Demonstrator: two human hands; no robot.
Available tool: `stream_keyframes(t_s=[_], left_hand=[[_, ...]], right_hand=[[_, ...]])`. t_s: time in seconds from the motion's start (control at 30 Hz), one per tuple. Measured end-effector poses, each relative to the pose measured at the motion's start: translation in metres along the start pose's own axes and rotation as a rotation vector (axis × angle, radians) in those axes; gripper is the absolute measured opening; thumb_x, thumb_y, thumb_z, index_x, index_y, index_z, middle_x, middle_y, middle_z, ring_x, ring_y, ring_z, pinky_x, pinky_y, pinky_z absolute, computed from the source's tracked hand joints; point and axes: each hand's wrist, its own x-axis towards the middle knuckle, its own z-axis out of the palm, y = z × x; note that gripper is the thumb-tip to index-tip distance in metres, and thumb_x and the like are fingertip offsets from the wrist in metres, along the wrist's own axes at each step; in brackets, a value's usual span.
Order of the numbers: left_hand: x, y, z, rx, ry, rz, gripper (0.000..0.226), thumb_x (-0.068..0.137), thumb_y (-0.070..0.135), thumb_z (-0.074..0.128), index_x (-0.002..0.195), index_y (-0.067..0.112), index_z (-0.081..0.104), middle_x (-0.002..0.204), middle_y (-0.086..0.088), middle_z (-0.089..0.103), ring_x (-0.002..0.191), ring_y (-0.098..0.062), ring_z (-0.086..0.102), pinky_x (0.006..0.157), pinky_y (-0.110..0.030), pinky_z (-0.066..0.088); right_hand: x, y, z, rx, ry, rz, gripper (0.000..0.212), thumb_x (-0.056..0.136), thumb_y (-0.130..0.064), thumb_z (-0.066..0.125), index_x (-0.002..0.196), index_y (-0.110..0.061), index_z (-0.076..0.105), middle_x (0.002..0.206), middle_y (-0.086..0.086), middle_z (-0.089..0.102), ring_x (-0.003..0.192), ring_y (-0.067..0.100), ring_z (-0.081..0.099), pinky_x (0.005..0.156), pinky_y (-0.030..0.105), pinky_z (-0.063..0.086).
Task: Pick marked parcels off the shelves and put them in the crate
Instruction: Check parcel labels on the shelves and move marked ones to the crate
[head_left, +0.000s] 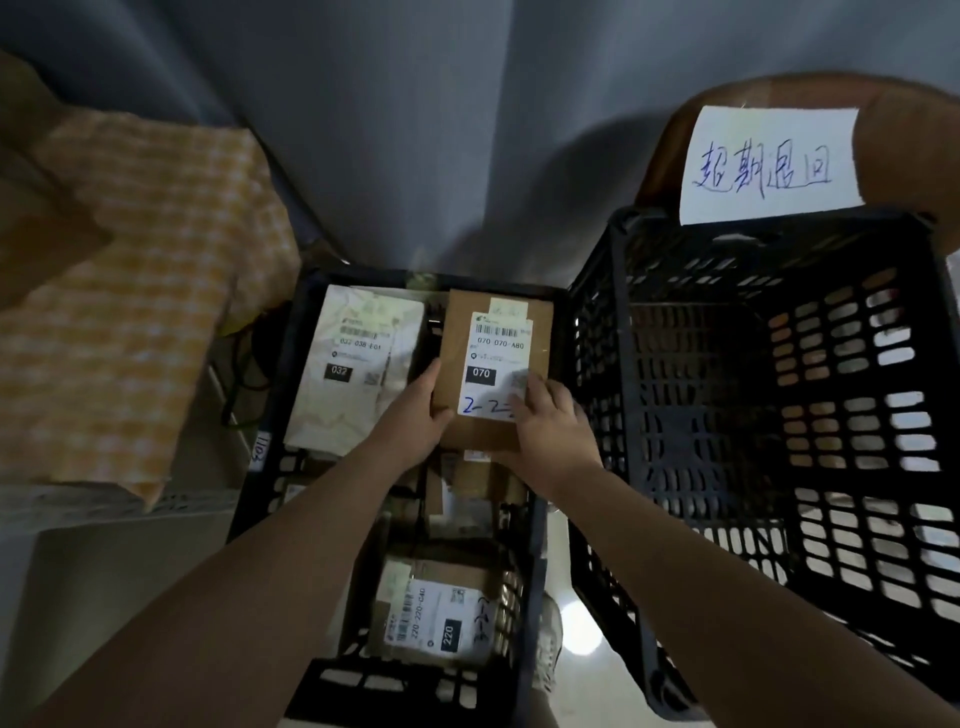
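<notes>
Head view: you have the brown cardboard box (493, 364), labelled 070, at the centre of the frame, over the low black crate (556, 332), your left hand (415, 410) clasping its near left corner and your right hand (545, 426) its near right corner. It looks stiff, flat and probably light, so those near corners suit. Room is tight between the white parcel (358, 364) on its left and the tall empty crate (618, 312) on its right.

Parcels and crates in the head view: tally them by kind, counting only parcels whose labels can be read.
Brown cardboard parcels: 2, the 070 box held by both hands and the 220 box.
White bag parcels: 1, the 032 bag.
Black plastic crates: 2, the centre crate and the right crate.
Total: 5
</notes>
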Motion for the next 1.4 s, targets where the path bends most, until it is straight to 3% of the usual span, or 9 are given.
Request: stream_keyframes(t_s=[0.1,0.3,0.53,0.77,0.93,1.03,1.27,1.4], left_hand=[[0.009,-0.003,0.005,0.065,0.018,0.026,0.076,0.092,0.012,0.057,0.152,0.017,0.011,0.149,-0.008,0.035,0.132,-0.022,0.039,0.103,-0.03,0.034],[0.009,-0.002,0.009,0.234,0.06,0.075,0.072,0.092,0.023,0.058,0.15,0.019,0.016,0.137,-0.011,0.045,0.121,-0.026,0.048,0.1,-0.042,0.043],[-0.019,-0.002,-0.007,0.395,0.037,0.09,0.056,0.096,0.029,0.051,0.146,0.014,0.03,0.138,-0.011,0.045,0.122,-0.026,0.048,0.1,-0.039,0.043],[-0.082,0.0,-0.033,0.444,0.099,0.103,0.05,0.097,0.029,0.048,0.144,0.016,0.034,0.133,-0.012,0.048,0.118,-0.026,0.048,0.093,-0.035,0.042],[-0.148,0.008,-0.049,0.459,0.191,0.072,0.048,0.097,0.028,0.048,0.142,0.015,0.038,0.133,-0.012,0.048,0.114,-0.027,0.051,0.092,-0.037,0.044],[-0.193,0.024,-0.055,0.506,0.284,0.078,0.047,0.098,0.027,0.045,0.142,0.015,0.037,0.137,-0.01,0.045,0.118,-0.026,0.048,0.094,-0.038,0.044],[-0.325,0.072,-0.051,0.643,0.588,0.114,0.041,0.098,0.026,0.044,0.137,0.013,0.046,0.134,-0.006,0.05,0.118,-0.024,0.048,0.096,-0.036,0.044],[-0.413,0.099,-0.053,0.709,0.826,0.139,0.035,0.09,0.025,0.045,0.112,0.006,0.065,0.109,-0.014,0.065,0.093,-0.033,0.063,0.074,-0.04,0.054]], right_hand=[[0.008,0.003,0.007,-0.005,-0.013,0.019,0.069,0.093,-0.032,0.057,0.148,-0.014,0.019,0.158,0.009,0.009,0.144,0.028,0.009,0.116,0.043,0.017],[0.004,0.014,0.004,0.035,-0.05,0.041,0.074,0.092,-0.037,0.057,0.151,-0.021,0.015,0.16,0.001,0.002,0.145,0.024,0.007,0.114,0.044,0.022],[-0.004,0.002,-0.001,0.007,-0.083,0.057,0.072,0.095,-0.038,0.051,0.152,-0.019,0.012,0.16,0.001,0.004,0.144,0.025,0.013,0.115,0.043,0.019],[-0.044,-0.01,-0.016,-0.003,-0.035,0.073,0.057,0.095,-0.032,0.048,0.146,-0.018,0.027,0.151,0.01,0.025,0.135,0.032,0.028,0.105,0.045,0.034],[-0.085,-0.025,-0.04,-0.054,0.057,-0.056,0.046,0.096,-0.023,0.045,0.141,-0.015,0.035,0.143,0.01,0.037,0.129,0.031,0.036,0.098,0.041,0.04],[-0.115,-0.029,-0.057,-0.082,0.091,-0.154,0.046,0.097,-0.027,0.042,0.141,-0.014,0.037,0.146,0.011,0.036,0.132,0.03,0.034,0.102,0.042,0.039],[-0.209,-0.049,-0.123,-0.175,0.241,-0.491,0.044,0.098,-0.029,0.042,0.14,-0.014,0.039,0.146,0.011,0.036,0.133,0.03,0.034,0.102,0.04,0.036],[-0.266,-0.082,-0.155,-0.134,0.379,-0.747,0.044,0.098,-0.03,0.042,0.14,-0.017,0.042,0.144,0.006,0.042,0.129,0.027,0.04,0.1,0.036,0.039]])
